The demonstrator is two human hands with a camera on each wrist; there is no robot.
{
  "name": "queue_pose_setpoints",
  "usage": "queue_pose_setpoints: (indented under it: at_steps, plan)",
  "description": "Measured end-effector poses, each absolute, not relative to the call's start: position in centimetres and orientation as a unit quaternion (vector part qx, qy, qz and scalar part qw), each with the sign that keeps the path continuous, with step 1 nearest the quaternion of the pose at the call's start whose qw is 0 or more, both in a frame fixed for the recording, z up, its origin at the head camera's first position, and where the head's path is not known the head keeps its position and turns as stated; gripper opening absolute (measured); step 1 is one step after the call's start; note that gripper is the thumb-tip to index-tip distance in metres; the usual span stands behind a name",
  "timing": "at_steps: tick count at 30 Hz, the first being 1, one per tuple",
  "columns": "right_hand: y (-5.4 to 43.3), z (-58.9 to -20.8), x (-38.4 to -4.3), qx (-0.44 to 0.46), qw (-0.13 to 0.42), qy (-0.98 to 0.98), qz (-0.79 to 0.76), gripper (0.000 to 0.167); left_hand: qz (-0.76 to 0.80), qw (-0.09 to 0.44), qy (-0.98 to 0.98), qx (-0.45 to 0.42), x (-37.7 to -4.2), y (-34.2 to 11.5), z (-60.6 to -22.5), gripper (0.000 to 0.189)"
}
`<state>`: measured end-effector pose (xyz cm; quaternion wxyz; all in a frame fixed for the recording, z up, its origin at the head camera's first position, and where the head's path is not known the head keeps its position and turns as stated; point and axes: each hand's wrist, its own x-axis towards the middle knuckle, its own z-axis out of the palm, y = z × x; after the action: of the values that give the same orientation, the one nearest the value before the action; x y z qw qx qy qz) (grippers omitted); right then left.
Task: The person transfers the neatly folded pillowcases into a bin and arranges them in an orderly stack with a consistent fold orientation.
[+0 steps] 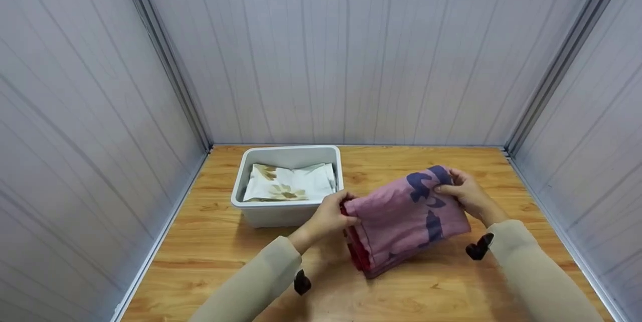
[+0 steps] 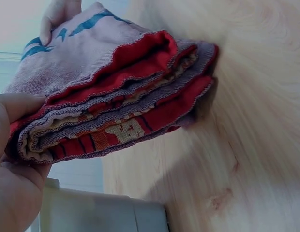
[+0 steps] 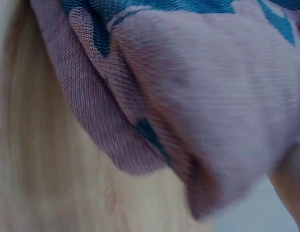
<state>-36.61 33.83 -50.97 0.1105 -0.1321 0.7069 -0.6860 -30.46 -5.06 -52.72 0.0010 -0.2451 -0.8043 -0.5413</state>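
A folded cloth (image 1: 401, 216), mauve with dark blue shapes outside and red inside, is held tilted between both hands. My left hand (image 1: 332, 214) pinches its left edge, thumb on top and fingers beneath. In the left wrist view the folded layers (image 2: 116, 106) show red, mauve and a patterned band along their stitched edges. At the upper right corner my right hand (image 1: 466, 194) grips the cloth with the thumb on its near face. The cloth's lower corner droops close over the table; in the right wrist view its mauve folds (image 3: 203, 96) fill most of the picture.
Left of the cloth stands a white plastic bin (image 1: 281, 215), close behind my left hand. Inside it lies a folded white cloth (image 1: 301, 181) with tan flower prints. The wood-grain table (image 1: 210, 262) is bounded by pale panel walls (image 1: 321, 51) at the back and both sides.
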Motion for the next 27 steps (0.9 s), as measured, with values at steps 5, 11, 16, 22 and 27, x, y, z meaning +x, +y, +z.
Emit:
queue_pose_setpoints:
  at_steps: [5,11,16,22,27]
  plan:
    - [33.5,-49.3,-36.2,-0.154,0.083,0.702,-0.69,0.039,-0.568,0.004,-0.791,-0.227,-30.2,-5.0,-53.0,0.041]
    - [33.3,-47.2,-36.0,-0.189,0.079,0.68,-0.704,0.045,-0.594,0.01,-0.772,-0.226,-30.0,-4.9,-53.2,0.041]
    - [33.0,-45.7,-35.9,-0.235,0.073,0.66,-0.71,0.048,-0.6,0.006,-0.767,-0.229,-30.0,-4.9,-53.4,0.04]
    - [32.6,-44.7,-35.9,-0.261,0.08,0.657,-0.703,0.047,-0.631,-0.002,-0.739,-0.238,-30.0,-5.0,-54.3,0.04]
    - [32.3,-44.4,-35.9,-0.281,0.073,0.644,-0.708,0.051,-0.66,0.001,-0.714,-0.233,-30.1,-5.0,-55.2,0.048]
